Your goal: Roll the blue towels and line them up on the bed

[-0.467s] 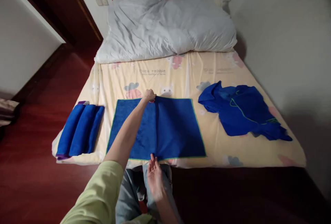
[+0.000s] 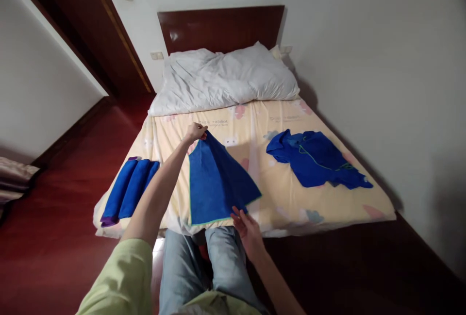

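Note:
A blue cloth with green edging [image 2: 218,179] hangs partly raised over the near middle of the bed. My left hand [image 2: 197,132] is closed on its far edge and lifts it into a peak. The lower part of the cloth spreads over the sheet. My right hand [image 2: 247,227] is at the cloth's near right edge, palm up, fingers apart and slightly bent; whether the fingertips touch the cloth is hard to tell.
Folded blue cloths with purple trim [image 2: 127,190] lie at the bed's left side. A crumpled blue cloth pile [image 2: 316,159] lies at the right. A white quilt [image 2: 225,79] lies by the dark headboard [image 2: 222,28].
The cloth lay flat with a ridge down its middle; now my left hand has raised its far edge and its sides draw together. My right hand has moved right. The view has tilted up.

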Available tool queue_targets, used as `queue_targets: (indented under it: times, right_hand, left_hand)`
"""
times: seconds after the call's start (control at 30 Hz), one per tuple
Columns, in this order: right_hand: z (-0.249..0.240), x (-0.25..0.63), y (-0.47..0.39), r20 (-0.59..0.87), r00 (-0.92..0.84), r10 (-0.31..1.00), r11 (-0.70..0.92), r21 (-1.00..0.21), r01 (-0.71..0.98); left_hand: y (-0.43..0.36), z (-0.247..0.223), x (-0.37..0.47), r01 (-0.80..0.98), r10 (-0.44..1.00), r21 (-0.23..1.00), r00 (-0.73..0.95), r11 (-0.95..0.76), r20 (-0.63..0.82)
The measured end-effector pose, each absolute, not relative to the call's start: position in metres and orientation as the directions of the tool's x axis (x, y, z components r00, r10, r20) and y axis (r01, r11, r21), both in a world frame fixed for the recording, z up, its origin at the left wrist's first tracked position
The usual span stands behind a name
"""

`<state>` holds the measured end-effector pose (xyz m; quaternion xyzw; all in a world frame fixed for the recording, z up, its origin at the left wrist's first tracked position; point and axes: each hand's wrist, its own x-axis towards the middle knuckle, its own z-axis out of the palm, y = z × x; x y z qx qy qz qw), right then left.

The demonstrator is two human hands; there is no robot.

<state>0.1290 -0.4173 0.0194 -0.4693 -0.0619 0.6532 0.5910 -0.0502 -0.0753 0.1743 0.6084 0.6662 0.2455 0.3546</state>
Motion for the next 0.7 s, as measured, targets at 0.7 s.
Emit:
queue_targets:
  times: [0.7]
  right_hand:
    - [0.307, 0.252, -0.29, 0.318, 0.333, 0.888, 0.271, -0.946, 0.179]
  left_hand:
    - [-0.254, 0.356, -0.181, 0.236, 0.939, 0.962, -0.277, -0.14, 0.205]
